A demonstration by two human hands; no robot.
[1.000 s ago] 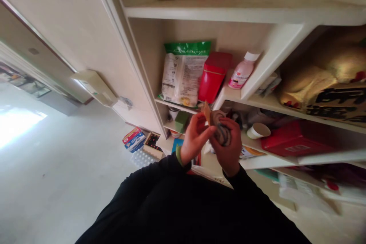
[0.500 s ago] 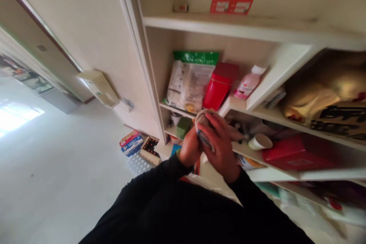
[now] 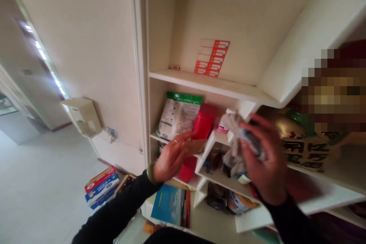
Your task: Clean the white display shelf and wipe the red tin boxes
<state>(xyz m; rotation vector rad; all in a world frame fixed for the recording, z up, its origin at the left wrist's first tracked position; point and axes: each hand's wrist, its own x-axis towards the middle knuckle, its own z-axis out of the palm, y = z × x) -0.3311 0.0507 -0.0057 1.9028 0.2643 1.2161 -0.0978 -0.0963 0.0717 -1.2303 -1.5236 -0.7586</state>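
I stand before a white shelf unit. My right hand is raised in front of the middle shelves, its fingers closed round a bunched grey cloth that hangs down from it. My left hand is lower and to the left, fingers stretched out, with a thin brown card-like piece at its fingertips. Behind the left hand stand a white bag with a green top and a red tin. A pink bottle shows partly behind the cloth.
A red label sheet is stuck to the back wall above the upper shelf. A blue booklet and boxes lie low near the floor. A cream wall box juts out at left. A gold patterned bag fills the right compartment.
The view has tilted up, showing the upper shelf. My hands have come apart: the right one rose to the right with the cloth, the left one opened and stayed lower left.
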